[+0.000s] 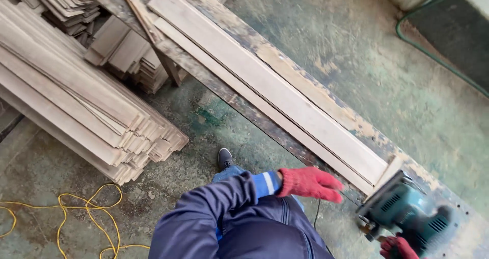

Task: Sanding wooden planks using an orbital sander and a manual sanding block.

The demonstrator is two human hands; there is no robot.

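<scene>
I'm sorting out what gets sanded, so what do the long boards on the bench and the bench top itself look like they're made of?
The long boards look like bare, unfinished wood: pale, matte, with faint grain lines. The bench top also seems to be wood, but worn, with dark patchy staining and lighter scraped spots. The left hand in a red glove hovers beside the boards' end.

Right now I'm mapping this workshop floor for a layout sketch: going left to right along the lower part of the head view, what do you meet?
Yellow cable → stack of wood slats → black shoe → left hand in a red glove → teal power sander, with the right hand at its lower edge.
</scene>
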